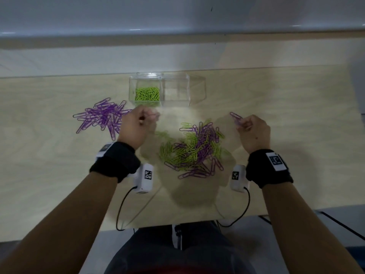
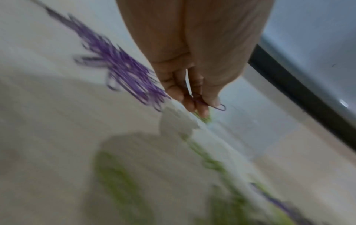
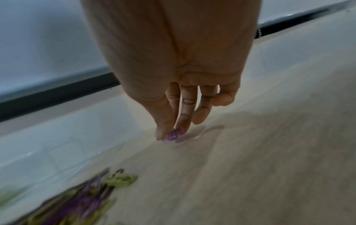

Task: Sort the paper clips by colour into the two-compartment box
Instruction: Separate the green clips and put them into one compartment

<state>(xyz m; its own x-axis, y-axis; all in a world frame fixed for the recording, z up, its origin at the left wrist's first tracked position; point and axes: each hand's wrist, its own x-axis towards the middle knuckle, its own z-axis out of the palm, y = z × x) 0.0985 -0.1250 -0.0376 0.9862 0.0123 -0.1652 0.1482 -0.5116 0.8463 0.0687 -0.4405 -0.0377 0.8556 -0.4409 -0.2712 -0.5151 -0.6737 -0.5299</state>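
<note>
The clear two-compartment box (image 1: 160, 89) stands at the far side of the bench (image 1: 296, 155); its left compartment holds green clips (image 1: 147, 94), the right appears empty. Purple clips are staged in a separate heap (image 1: 102, 117) left of the box, presumably to keep colours apart. The mixed pile (image 1: 194, 149) remains unsorted at centre. Left hand (image 1: 136, 125) pinches one purple clip (image 2: 219, 107) between closed fingers. Right hand (image 1: 253, 133) likewise pinches purple clips (image 1: 236, 117), though blur obscures the count.
</note>
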